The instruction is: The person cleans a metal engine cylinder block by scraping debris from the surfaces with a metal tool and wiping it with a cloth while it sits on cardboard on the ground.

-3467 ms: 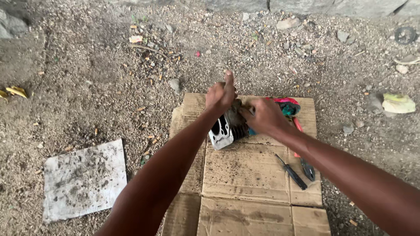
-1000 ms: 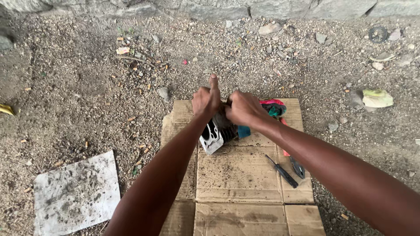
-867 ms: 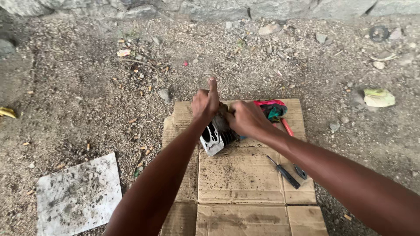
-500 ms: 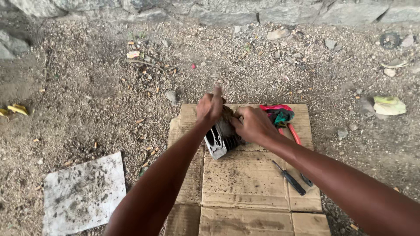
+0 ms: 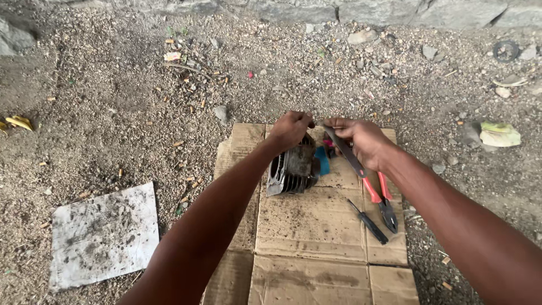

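the finned metal cylinder (image 5: 291,172) sits on the cardboard (image 5: 316,226), looks heavy, stiff and grimy, best grabbed by its solid body. left hand (image 5: 291,129) is curled over its top, fingers pressed together. right hand (image 5: 361,140) pinches a flat dark blade (image 5: 341,149). half a second ago the hands were closer together. red pliers (image 5: 381,195) and a screwdriver (image 5: 367,221) lie beside it.

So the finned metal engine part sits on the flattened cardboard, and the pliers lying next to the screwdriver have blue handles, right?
Not quite. In the head view the pliers have red handles, not blue. The rest holds: the finned metal engine part sits on the flattened cardboard, and the pliers lie beside the screwdriver.
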